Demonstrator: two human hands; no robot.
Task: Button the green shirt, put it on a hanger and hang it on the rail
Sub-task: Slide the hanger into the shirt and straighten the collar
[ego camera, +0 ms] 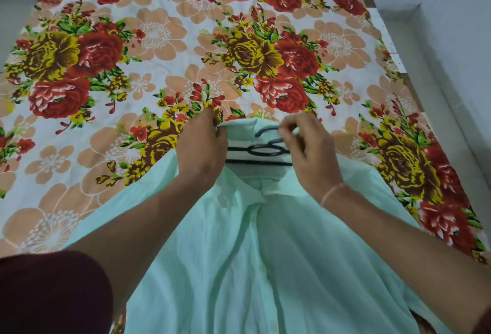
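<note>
A home, a bedroom; a cotton sheet [159,49] printed with large red and yellow roses and peach blossoms lies spread flat, as on a bed; it sits under the grip, where the left hand [202,145] and right hand [308,153] pinch the collar of a green shirt [252,254], and runs far beyond the grip and out to both sides; past the sheet's edge, up and to the right of the grip, is a plain pale surface [451,28], floor or wall, hard to tell which.
</note>
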